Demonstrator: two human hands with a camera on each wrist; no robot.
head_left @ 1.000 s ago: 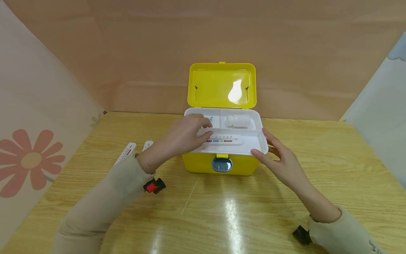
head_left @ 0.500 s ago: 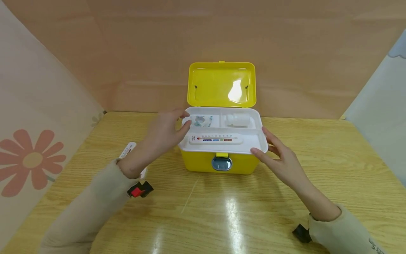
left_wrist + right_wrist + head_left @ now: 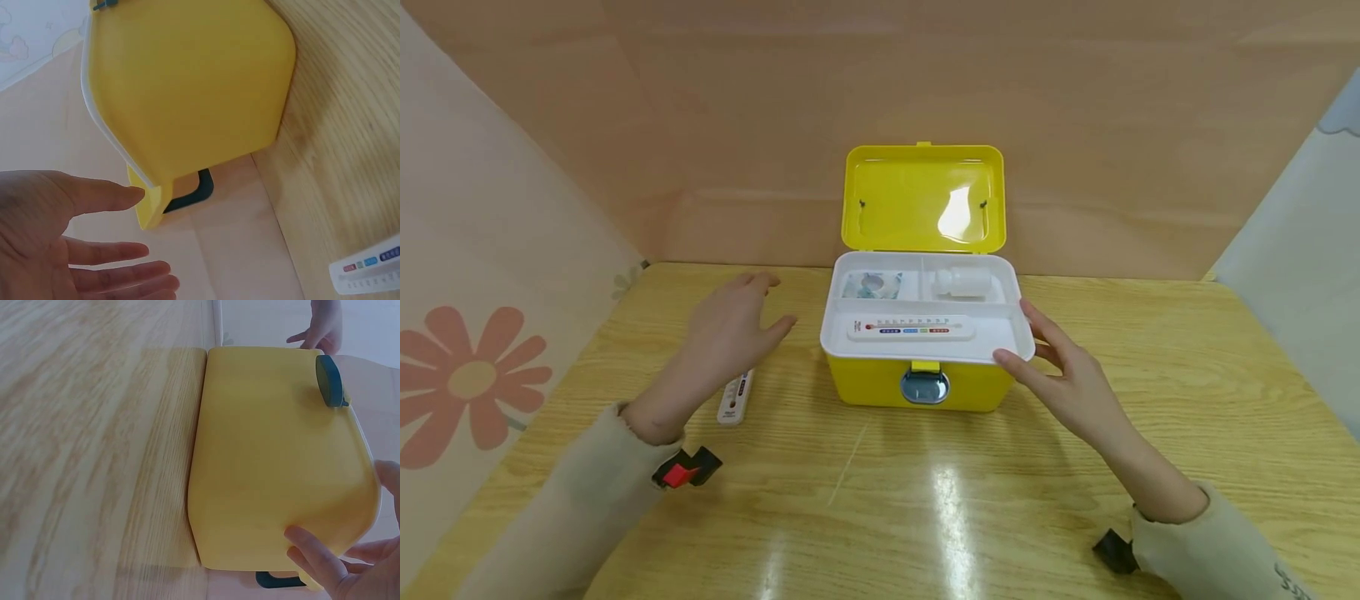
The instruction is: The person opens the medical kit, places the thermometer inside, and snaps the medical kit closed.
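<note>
— Hovering above the worktop [image 3: 925, 500], the left hand [image 3: 730, 327] holds nothing; its fingers [image 3: 778, 327] are straight and loosely spread, palm down. Where does the thermometer lie from it?

— Which one? One thermometer [image 3: 912, 328] already rests in the white tray [image 3: 838, 333] of the yellow box [image 3: 880, 385], in the front compartment, long axis running 9 to 3 o'clock. The loose thermometer [image 3: 734, 397] lies flat on the worktop at about 6 o'clock from the left palm, just beside the wrist, long axis roughly 12 to 6.

— So the fingertips point past it?

— Yes — they point toward 2 o'clock, at the box, while the loose strip sits back under the heel of the hand. The left wrist view catches only one end of it [image 3: 369, 273] at the lower right, apart from the fingers.

— And the right hand [image 3: 1063, 375]?

— It sits at the box's 3 o'clock side, fingers straight and slightly parted, the tips touching the tray's rim and the yellow wall below it — steadying, not gripping. It is well apart from the loose thermometer; the left hand is much the nearer.

— Anything else in the tray?

— A white bottle [image 3: 962, 283] on its side in the back right compartment, a clear packet [image 3: 871, 286] in the back left. The lid [image 3: 922, 200] stands open at 12 o'clock.
</note>
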